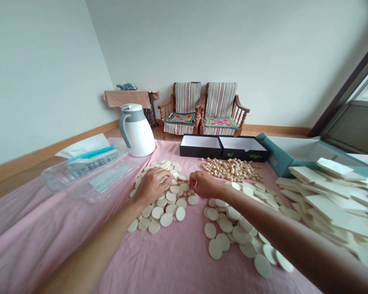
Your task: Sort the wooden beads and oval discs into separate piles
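My left hand (153, 185) lies over the left pile of thin round wooden discs (171, 209), its back turned up and the thumb apart from the fingers; I see nothing held in it. My right hand (204, 184) is at the right edge of that same pile, with its fingers curled inward. Whatever those fingers may hold is hidden. A second pile of wooden discs (225, 224), pale and larger-looking, spreads beneath and beside my right forearm. Just beyond my right hand sits a heap of small wooden beads (233, 169).
Two black open boxes (200, 152) stand behind the beads. To the right are a teal box (282, 157) and a heap of rectangular wooden pieces (334, 204). A white jug (141, 136) and clear plastic packaging (86, 175) occupy the left of the pink cloth (159, 261).
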Tool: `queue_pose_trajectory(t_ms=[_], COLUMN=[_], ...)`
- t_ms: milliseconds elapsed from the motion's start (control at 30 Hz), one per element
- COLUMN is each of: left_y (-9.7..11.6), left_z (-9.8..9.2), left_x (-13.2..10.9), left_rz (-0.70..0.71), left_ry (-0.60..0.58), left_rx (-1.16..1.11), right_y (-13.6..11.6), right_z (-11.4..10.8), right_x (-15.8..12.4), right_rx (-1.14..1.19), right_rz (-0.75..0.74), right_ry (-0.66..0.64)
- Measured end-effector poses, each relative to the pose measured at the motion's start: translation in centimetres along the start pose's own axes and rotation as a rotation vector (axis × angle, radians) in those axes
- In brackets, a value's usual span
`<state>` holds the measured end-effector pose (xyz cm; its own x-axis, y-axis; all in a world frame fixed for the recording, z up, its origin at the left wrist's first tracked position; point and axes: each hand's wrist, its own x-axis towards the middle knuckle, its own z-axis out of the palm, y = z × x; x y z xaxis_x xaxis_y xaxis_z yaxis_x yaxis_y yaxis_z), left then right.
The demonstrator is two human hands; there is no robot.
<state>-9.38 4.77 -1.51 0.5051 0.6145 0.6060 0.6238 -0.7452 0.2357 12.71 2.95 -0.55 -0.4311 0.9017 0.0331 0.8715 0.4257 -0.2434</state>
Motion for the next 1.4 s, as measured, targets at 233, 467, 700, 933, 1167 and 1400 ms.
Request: queue_pose_trajectory(t_ms=[233,467,700,933,1167,1400], left_y=[0.0,-0.3,0.0,-0.1,-0.2,-0.4], left_z=[0.0,0.2,0.0,0.0,0.1,0.2], left_x=[0.0,0.0,0.0,0.0,0.0,-0.1], left_rz=[0.000,-0.008,0.001,0.007,0.007,0.005], left_ry=[-0.009,-0.024,-0.014,0.000,0.005,-0.007], left_rx=[0.030,0.025,0.027,0.034,0.046,0.031], right_y=[2.3,5.6,1.3,0.0,4.5,2.3], right_z=[-0.3,-2.5,0.0,1.1,-2.0,-0.9], right_x=[0.2,-0.2,1.4,1.6,0.6,1.7], right_rx=[-0.056,-0.178,-0.018,-0.029,-0.176,-0.022], right_rz=[0.128,0.323,0.036,0.059,0.323,0.130], right_ry=[0.074,0.242,0.063,0.061,0.214,0.164])
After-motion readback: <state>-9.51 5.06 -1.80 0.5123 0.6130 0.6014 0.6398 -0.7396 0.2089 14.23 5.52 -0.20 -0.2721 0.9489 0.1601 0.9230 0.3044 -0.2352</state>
